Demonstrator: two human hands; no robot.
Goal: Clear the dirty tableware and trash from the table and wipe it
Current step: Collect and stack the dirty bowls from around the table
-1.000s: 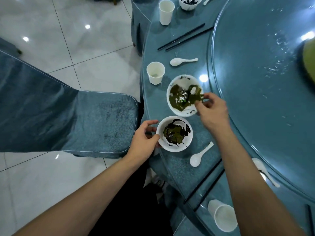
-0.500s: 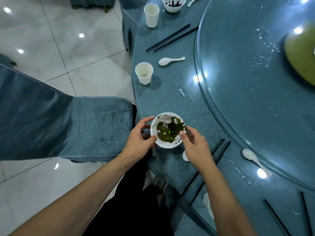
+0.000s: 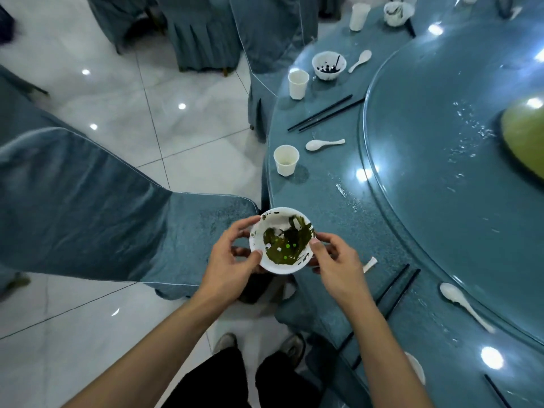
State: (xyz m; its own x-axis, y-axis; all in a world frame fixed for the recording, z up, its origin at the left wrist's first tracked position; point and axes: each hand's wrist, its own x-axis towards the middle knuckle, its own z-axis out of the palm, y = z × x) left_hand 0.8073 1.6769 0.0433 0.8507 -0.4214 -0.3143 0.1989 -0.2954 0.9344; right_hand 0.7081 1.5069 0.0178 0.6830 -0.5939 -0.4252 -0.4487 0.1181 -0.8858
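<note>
A white bowl (image 3: 273, 225) smeared with dark green residue is held off the edge of the round blue table (image 3: 329, 201), above the gap beside a chair. My left hand (image 3: 232, 260) grips its left rim with curled fingers and thumb. My right hand (image 3: 335, 263) holds the right rim, thumb on the lip. A second bowl stacked beneath cannot be made out. On the table lie white spoons (image 3: 322, 144), black chopsticks (image 3: 325, 113), paper cups (image 3: 286, 160) and another dirty bowl (image 3: 328, 65).
A blue-covered chair (image 3: 103, 210) stands close on the left, more chairs (image 3: 203, 30) at the back. A glass turntable (image 3: 441, 172) carries a green plate (image 3: 527, 139). More chopsticks (image 3: 397, 287), a spoon (image 3: 462, 304) and a cup (image 3: 416, 372) lie near my right arm.
The far bowl was brought onto the near one. Both hands then took hold of the bowl and lifted it off the table toward me, past the table's edge.
</note>
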